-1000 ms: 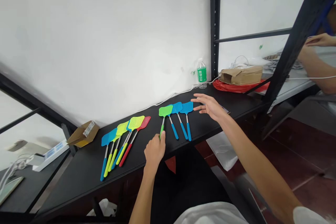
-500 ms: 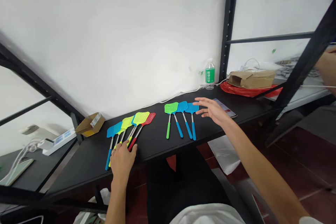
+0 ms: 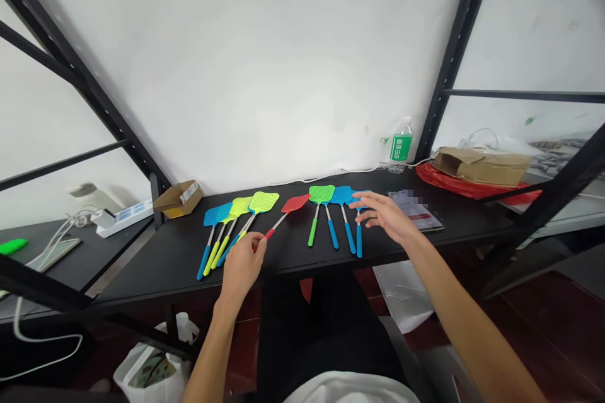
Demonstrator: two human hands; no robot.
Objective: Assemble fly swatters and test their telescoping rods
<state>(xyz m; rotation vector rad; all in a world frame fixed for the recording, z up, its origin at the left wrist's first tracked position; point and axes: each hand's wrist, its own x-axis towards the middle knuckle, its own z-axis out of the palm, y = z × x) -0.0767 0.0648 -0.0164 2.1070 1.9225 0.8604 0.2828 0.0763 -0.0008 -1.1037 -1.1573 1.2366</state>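
My left hand (image 3: 242, 262) is closed on the handle of a red fly swatter (image 3: 286, 211), whose head points up and right between two groups of swatters on the black shelf (image 3: 179, 258). To its left lie several swatters (image 3: 231, 227), blue and yellow-green. A green swatter (image 3: 319, 206) and two blue swatters (image 3: 347, 214) lie to the right of the red one. My right hand (image 3: 385, 215) hovers open, fingers spread, over the rightmost blue swatter's head.
A small cardboard box (image 3: 178, 199) sits at the back left, a water bottle (image 3: 401, 145) at the back right. A booklet (image 3: 418, 213) lies by my right hand. A brown paper bag (image 3: 482, 165) rests on a red tray (image 3: 466, 186). Black rack posts (image 3: 449, 69) frame the shelf.
My left hand let go of the green swatter, moved left to the pile, took the red swatter and carried it right, away from the pile. My right hand stayed over the blue swatters.
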